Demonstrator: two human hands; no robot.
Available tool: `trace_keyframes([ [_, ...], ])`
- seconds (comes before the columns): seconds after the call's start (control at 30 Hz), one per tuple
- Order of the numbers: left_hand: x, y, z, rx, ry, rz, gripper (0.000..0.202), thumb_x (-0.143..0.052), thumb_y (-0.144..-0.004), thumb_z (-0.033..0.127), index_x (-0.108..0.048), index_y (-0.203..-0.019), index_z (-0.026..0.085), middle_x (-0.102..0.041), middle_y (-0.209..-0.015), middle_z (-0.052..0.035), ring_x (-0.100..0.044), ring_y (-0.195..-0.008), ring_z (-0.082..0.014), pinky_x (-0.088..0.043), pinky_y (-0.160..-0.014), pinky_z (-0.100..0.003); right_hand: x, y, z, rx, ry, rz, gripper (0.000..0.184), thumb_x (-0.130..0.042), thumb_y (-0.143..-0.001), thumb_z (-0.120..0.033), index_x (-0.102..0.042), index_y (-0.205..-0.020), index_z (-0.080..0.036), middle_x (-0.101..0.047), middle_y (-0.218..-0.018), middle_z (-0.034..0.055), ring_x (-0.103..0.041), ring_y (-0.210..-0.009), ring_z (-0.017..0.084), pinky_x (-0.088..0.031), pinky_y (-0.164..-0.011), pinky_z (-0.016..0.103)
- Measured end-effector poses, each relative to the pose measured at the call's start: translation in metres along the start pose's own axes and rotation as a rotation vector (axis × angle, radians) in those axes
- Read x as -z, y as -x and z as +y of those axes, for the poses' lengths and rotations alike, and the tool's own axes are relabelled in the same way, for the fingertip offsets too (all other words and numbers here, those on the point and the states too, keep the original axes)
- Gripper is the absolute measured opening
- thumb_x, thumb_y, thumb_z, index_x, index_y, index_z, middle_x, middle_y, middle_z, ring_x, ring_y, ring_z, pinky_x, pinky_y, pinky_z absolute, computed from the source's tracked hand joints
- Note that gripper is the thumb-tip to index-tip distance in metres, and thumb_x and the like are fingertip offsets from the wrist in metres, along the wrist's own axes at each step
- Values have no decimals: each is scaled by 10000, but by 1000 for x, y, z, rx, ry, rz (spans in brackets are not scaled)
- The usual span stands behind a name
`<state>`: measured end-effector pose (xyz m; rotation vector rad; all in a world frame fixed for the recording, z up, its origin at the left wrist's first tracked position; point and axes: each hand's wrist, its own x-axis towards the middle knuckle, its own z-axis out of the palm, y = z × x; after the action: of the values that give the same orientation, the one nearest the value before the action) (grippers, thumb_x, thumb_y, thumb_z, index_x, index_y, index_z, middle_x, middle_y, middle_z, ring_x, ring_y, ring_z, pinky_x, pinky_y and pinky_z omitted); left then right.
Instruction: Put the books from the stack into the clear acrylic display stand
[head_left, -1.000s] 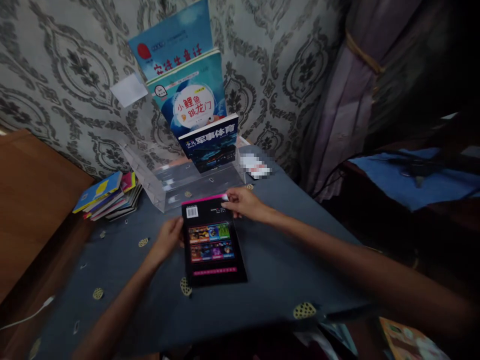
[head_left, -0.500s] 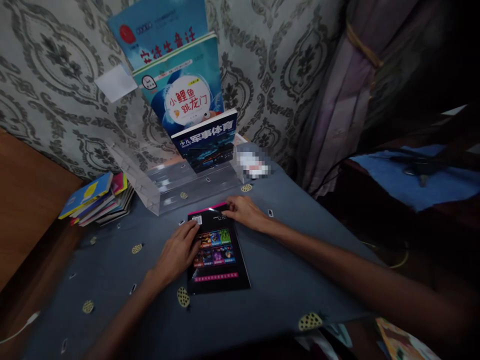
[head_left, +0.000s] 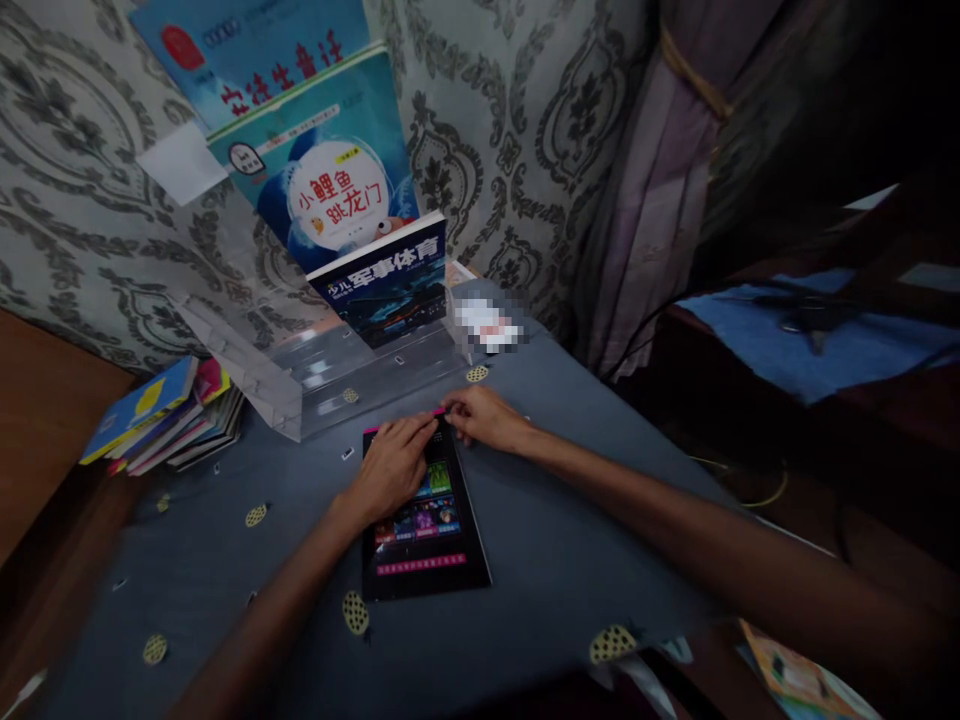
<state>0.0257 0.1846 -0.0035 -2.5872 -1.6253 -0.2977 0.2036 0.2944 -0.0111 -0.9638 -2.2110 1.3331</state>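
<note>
A black book [head_left: 424, 540] with a pink edge and colourful pictures lies back cover up on the grey-blue tablecloth [head_left: 562, 540]. My left hand [head_left: 391, 466] rests flat on the book's upper half, fingers stretched toward its top edge. My right hand [head_left: 482, 418] pinches the book's top right corner with curled fingers. Just beyond the book stands a clear acrylic display stand [head_left: 330, 365] holding three upright books: a dark blue one [head_left: 386, 285] in front, a teal one [head_left: 330, 185] behind it, and a light blue one [head_left: 247, 55] at the back.
A pile of thin colourful books [head_left: 161, 420] lies at the left beside the stand. Patterned wallpaper [head_left: 495, 130] backs the table. A tied curtain [head_left: 660, 200] hangs at the right, with a blue-covered surface [head_left: 817, 345] beyond it. More booklets [head_left: 802, 680] lie below the table's front right edge.
My left hand has slid from the book's left edge onto its cover, up toward the top. My right hand stays at the top right corner. The view has shifted slightly.
</note>
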Motion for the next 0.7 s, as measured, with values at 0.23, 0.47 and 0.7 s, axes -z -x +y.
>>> trace_keyframes([
  [0.23, -1, -10, 1, 26, 28, -53, 614, -447, -805, 44, -529, -1399, 175, -582, -1401, -124, -558, -1223, -276, -463, -970, -461, 8, 3, 5, -5, 35, 101, 289, -500, -881, -48, -707, -1066, -129, -673, -625, -2, -612, -486, 113, -482, -509, 208],
  [0.47, -4, -19, 2, 26, 81, -61, 680, -428, -746, 22, -509, -1410, 147, -562, -1421, -132, -517, -1278, -285, -444, -972, -460, 8, 6, 5, 105, 100, 199, 358, -508, -908, -83, -678, -1213, -158, -762, -933, 79, -698, -824, 193, -527, -776, 312],
  [0.7, -5, -19, 2, 36, 93, -66, 669, -428, -727, 23, -529, -1382, 115, -561, -1414, -144, -534, -1230, -294, -465, -944, -469, 5, 6, 6, 160, 144, 227, 359, -508, -922, -117, -684, -1230, -170, -768, -1017, 95, -705, -894, 211, -524, -821, 330],
])
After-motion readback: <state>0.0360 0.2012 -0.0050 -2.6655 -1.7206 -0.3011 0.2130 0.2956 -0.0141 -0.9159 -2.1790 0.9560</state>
